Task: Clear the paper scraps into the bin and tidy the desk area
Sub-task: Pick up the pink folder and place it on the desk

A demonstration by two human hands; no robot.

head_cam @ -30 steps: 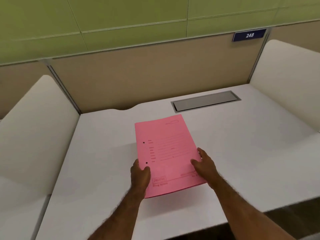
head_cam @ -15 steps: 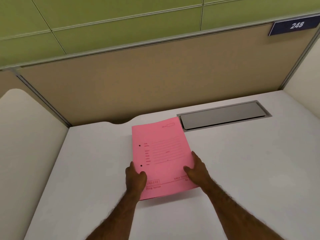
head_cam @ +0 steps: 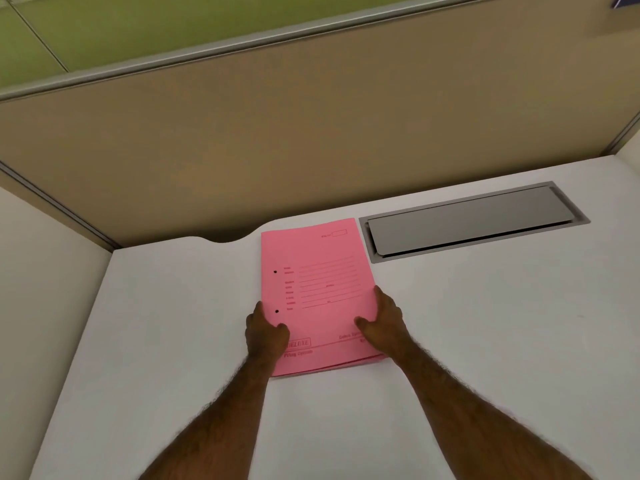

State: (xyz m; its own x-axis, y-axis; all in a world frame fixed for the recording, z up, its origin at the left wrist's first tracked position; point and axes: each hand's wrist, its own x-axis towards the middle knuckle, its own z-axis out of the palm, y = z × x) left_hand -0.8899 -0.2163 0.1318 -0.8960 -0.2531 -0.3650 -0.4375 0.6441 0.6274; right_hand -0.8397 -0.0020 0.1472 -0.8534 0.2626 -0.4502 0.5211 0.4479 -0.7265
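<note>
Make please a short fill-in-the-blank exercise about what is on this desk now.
1. The folder on the desk is ____ in colour.
2. The left hand and right hand both hold the ____.
3. The grey cable hatch lies to the folder's ____.

Missing words: pink; folder; right

- Small print on the pink folder (head_cam: pixel 317 296) is too blurred to read.
- Blue sign (head_cam: pixel 627 0), top right, is cut off by the edge.
- Both forearms run off the bottom edge.
</note>
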